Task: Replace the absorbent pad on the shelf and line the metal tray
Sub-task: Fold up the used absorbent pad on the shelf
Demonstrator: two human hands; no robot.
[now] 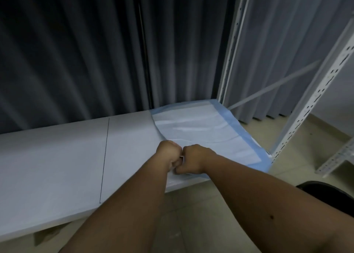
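Observation:
A white absorbent pad point(201, 132) with a blue border lies on the right end of the white shelf point(57, 157). Its near left corner is lifted and curled. My left hand point(168, 153) and my right hand point(193, 159) are side by side at the shelf's front edge, knuckles touching, both closed on the pad's near left edge. White pad material shows between and under the fingers. No metal tray is in view.
White perforated shelving uprights point(314, 99) stand at the right, with a back post point(231, 48) and a diagonal brace. Grey curtains point(86, 51) hang behind the shelf. A dark round object point(329, 191) sits at the lower right on the tiled floor point(201, 214).

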